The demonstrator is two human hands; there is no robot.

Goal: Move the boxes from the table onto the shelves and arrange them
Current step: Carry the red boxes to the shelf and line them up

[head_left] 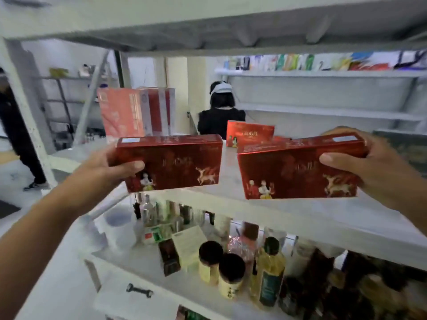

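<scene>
I hold two flat red boxes printed with a deer and small figures, one in each hand, over the front of a white shelf [231, 165]. My left hand [115, 167] grips the left red box [175, 162] at its left end. My right hand [369, 167] grips the right red box [295, 172] at its right end. Both boxes are upright, facing me, at about the same height. A third matching red box [250, 132] stands further back on the same shelf. Taller pink and red boxes [134, 112] stand at the shelf's back left.
The shelf below [147, 257] is crowded with bottles, jars and small cartons. Another shelf board runs overhead. A person in black [220, 118] stands beyond the shelf, back to me, and another person stands at the far left. Wall shelves at the right back carry colourful packages.
</scene>
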